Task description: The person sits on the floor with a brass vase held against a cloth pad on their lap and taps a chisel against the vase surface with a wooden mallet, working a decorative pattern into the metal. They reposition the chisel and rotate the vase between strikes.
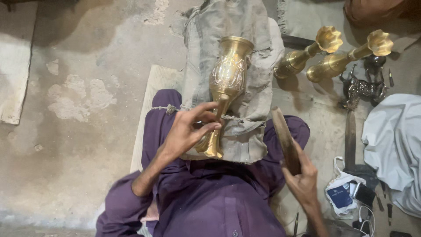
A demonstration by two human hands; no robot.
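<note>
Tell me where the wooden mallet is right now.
In the head view, the wooden mallet is right of centre, gripped in the right hand, beside the grey cloth pad bearing the brass vase.

The vase (228, 83) is gold with engraved silver panels; 2 plain gold vases (326, 55) lie nearby; the clothing (210, 197) is purple.

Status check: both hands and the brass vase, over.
Left hand gripping brass vase stem on cloth pad. Right hand holding wooden mallet, clear of vase. Nothing between them.
</note>
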